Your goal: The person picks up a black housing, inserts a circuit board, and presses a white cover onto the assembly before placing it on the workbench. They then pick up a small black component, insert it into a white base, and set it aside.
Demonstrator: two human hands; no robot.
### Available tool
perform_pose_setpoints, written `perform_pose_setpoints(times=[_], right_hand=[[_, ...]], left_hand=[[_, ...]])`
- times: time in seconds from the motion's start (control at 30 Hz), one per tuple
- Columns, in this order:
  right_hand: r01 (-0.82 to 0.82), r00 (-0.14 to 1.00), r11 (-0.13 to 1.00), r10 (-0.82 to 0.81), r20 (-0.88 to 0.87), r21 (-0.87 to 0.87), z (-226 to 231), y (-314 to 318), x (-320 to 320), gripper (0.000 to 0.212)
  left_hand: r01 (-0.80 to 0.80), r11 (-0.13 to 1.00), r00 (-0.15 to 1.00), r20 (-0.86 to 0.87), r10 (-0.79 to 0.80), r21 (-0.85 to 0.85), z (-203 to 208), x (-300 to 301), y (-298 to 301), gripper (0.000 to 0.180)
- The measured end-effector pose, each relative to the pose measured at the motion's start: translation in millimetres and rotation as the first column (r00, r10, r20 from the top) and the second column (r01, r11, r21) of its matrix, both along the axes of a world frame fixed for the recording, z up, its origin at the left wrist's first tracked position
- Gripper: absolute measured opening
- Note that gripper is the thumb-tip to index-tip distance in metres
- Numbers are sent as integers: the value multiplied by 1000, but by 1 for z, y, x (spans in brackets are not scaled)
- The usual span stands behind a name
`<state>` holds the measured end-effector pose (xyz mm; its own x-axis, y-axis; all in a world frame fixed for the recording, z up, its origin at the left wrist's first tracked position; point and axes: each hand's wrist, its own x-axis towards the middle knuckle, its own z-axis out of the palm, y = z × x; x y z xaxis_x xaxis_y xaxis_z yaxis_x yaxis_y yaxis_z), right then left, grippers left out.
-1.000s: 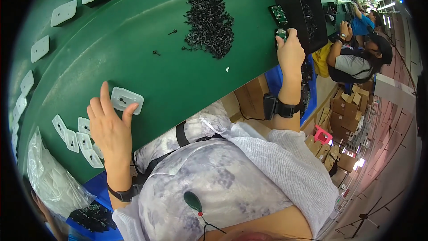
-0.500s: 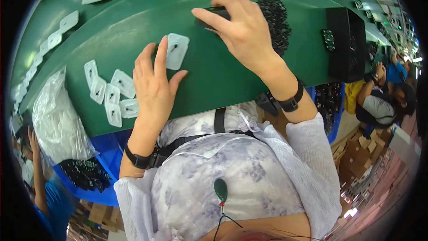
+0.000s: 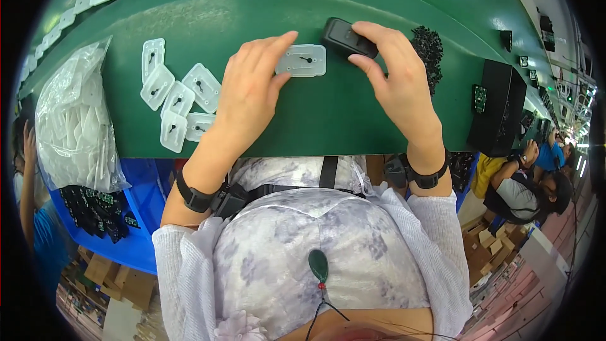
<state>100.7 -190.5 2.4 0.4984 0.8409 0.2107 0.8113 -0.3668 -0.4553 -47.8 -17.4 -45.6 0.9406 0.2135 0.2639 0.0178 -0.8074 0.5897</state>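
Note:
Over the green bench, my left hand [image 3: 249, 85] pinches the left end of a translucent white plastic plate [image 3: 315, 63] between thumb and fingers. The plate has rounded corners and a small black piece at its middle. Just right of it, my right hand [image 3: 401, 69] grips a black rectangular plastic case [image 3: 344, 36] by its right end, thumb below and fingers above. The case lies tilted, its left end close to the plate's upper right corner. Beside my left forearm, several similar white plates [image 3: 177, 98] with black pieces lie loosely overlapping.
A pile of small black parts [image 3: 428, 53] lies beyond my right hand. Further right stand a black bin [image 3: 499, 107] and a small green circuit board [image 3: 480, 98]. A clear bag of white plates [image 3: 72, 126] sits at left, above a blue crate [image 3: 139, 192]. White plates line the far-left belt.
My left hand has moved right and taken hold of the white plate, which has turned from upright to lengthwise. The black case in my right hand has shifted right. The view has swung slightly.

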Motion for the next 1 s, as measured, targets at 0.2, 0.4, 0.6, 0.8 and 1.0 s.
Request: perform_pose_setpoints(times=[0.2,0.4,0.6,0.8,1.0], right_hand=[[-233,972,972,234,-30,31,-12,25,-17,36],[-270,963,963,270,-19,-18,-15,32,-21,36],[-214,977,977,214,1,13,-24,30,-26,37],[-151,988,988,150,28,45,-31,29,-32,36],[-195,945,971,223,-240,134,-20,39,2,27]], left_hand=[[1,973,995,96,22,-229,6,-13,5,53],[36,997,999,13,-35,-73,-6,-20,4,54],[52,997,998,-31,-50,58,-4,-20,4,53],[39,975,999,-37,-32,221,-6,-19,1,54],[-95,987,995,36,91,129,-3,3,0,49]])
